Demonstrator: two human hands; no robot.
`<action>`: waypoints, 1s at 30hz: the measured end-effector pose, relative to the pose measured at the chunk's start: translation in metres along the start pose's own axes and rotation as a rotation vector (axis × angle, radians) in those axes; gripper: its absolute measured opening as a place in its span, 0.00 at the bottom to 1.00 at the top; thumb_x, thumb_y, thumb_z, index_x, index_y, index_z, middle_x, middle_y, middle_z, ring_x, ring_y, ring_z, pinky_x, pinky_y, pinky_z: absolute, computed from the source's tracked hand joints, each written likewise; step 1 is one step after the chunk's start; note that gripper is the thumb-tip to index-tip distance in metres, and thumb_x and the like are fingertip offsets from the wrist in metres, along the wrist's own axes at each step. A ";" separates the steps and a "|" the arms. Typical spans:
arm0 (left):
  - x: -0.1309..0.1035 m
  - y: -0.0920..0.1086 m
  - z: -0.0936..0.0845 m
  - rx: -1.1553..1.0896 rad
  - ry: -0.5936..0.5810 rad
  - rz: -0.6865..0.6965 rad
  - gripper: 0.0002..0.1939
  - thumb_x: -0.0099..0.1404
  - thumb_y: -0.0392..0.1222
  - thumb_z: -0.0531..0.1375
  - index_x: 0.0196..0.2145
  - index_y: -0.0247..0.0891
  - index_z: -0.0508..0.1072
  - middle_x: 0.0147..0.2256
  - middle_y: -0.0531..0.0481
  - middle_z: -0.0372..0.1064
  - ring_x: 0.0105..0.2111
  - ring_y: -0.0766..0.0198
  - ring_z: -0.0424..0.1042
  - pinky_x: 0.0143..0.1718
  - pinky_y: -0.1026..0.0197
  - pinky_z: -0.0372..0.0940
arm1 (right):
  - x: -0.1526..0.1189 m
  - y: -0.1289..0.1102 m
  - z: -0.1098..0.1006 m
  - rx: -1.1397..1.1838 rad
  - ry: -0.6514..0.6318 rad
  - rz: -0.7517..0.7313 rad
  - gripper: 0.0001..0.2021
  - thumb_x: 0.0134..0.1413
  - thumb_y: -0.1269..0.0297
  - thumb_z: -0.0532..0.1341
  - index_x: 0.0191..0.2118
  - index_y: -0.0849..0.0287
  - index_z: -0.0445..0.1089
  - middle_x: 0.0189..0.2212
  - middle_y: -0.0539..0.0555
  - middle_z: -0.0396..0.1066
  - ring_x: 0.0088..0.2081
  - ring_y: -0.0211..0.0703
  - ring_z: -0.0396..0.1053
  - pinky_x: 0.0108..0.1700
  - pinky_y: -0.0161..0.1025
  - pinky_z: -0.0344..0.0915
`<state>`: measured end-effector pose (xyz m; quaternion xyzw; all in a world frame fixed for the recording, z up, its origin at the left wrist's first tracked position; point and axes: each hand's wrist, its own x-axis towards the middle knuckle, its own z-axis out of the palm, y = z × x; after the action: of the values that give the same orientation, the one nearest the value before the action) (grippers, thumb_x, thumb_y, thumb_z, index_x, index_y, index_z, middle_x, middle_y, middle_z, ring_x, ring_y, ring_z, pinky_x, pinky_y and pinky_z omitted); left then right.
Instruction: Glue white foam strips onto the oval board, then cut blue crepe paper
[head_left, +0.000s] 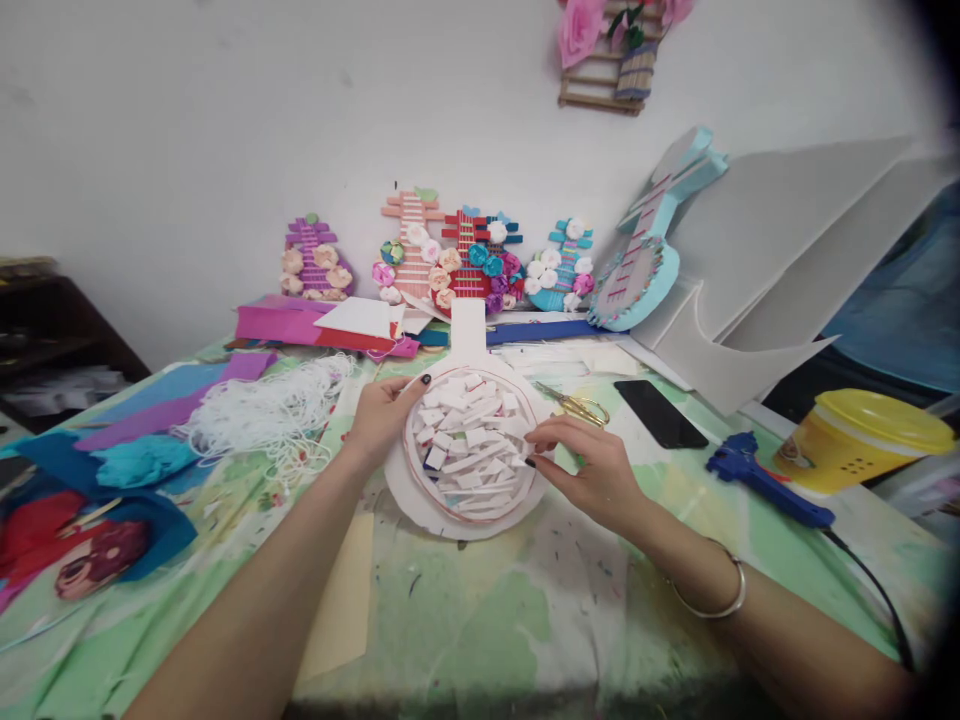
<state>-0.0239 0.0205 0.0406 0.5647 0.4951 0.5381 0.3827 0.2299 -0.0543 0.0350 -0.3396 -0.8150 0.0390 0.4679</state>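
Observation:
In the middle of the table lies a white lute-shaped cardboard form (469, 335) with a round body and a straight neck pointing away from me. A reddish-brown line rings its body, and inside lies a heap of small white cut pieces (480, 440). My left hand (382, 418) grips the body's upper left edge, thumb on top. At the heap's right edge, my right hand (589, 468) has thumb and forefinger curled close together in a pinch; whatever lies between the tips is too small to make out. Gold-handled scissors (581, 405) lie just beyond that hand.
A black phone (660, 413), a blue glue gun (769, 480) with its cord and a yellow tub (862, 435) stand on the right. White string (262, 415) and coloured sheets (172, 400) cover the left. Decorated paper lutes (469, 250) line the wall.

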 end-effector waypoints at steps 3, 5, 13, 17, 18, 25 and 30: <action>0.001 -0.003 0.000 0.032 0.008 0.005 0.22 0.52 0.55 0.63 0.33 0.31 0.77 0.27 0.47 0.74 0.25 0.64 0.67 0.24 0.66 0.59 | 0.000 0.000 0.003 0.011 0.030 0.004 0.08 0.52 0.72 0.59 0.38 0.56 0.71 0.33 0.54 0.71 0.32 0.38 0.69 0.36 0.37 0.68; 0.002 -0.006 0.000 0.045 0.013 0.010 0.22 0.52 0.55 0.63 0.32 0.31 0.77 0.27 0.47 0.74 0.25 0.64 0.67 0.24 0.66 0.59 | -0.001 -0.002 0.006 0.017 0.032 -0.011 0.08 0.52 0.73 0.59 0.38 0.56 0.71 0.33 0.54 0.72 0.34 0.39 0.70 0.37 0.38 0.68; 0.004 -0.016 0.001 0.033 0.000 0.021 0.21 0.52 0.57 0.62 0.29 0.33 0.76 0.27 0.48 0.73 0.23 0.65 0.66 0.23 0.66 0.58 | -0.005 -0.008 0.019 0.049 -0.026 -0.060 0.08 0.53 0.74 0.57 0.38 0.57 0.70 0.34 0.55 0.72 0.37 0.40 0.70 0.39 0.37 0.69; 0.006 -0.021 0.000 0.038 -0.002 0.025 0.22 0.52 0.58 0.61 0.27 0.32 0.76 0.25 0.49 0.72 0.22 0.66 0.65 0.23 0.67 0.56 | -0.007 -0.008 0.022 0.092 -0.088 -0.073 0.06 0.54 0.73 0.57 0.36 0.57 0.69 0.34 0.55 0.72 0.37 0.39 0.70 0.40 0.36 0.68; 0.006 -0.021 0.000 0.039 0.000 0.025 0.22 0.52 0.58 0.61 0.26 0.32 0.75 0.24 0.50 0.72 0.22 0.66 0.64 0.22 0.67 0.56 | -0.008 -0.008 0.023 0.095 -0.101 -0.080 0.06 0.54 0.73 0.57 0.36 0.57 0.69 0.34 0.55 0.72 0.37 0.38 0.70 0.40 0.36 0.68; 0.004 -0.019 0.003 0.051 -0.013 0.002 0.23 0.51 0.58 0.61 0.28 0.31 0.76 0.25 0.48 0.72 0.24 0.65 0.66 0.23 0.67 0.57 | -0.009 -0.010 0.030 0.038 -0.145 -0.176 0.08 0.56 0.74 0.54 0.37 0.59 0.70 0.35 0.57 0.72 0.39 0.41 0.69 0.40 0.39 0.69; 0.002 -0.015 0.004 0.028 -0.031 -0.018 0.23 0.51 0.58 0.62 0.29 0.31 0.76 0.26 0.49 0.73 0.24 0.65 0.66 0.24 0.66 0.58 | -0.009 -0.007 0.030 0.029 -0.154 -0.274 0.11 0.55 0.77 0.54 0.38 0.58 0.70 0.36 0.57 0.73 0.39 0.42 0.68 0.40 0.42 0.69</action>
<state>-0.0223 0.0258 0.0257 0.5740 0.5017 0.5187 0.3871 0.2055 -0.0572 0.0141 -0.2145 -0.8865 0.0128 0.4097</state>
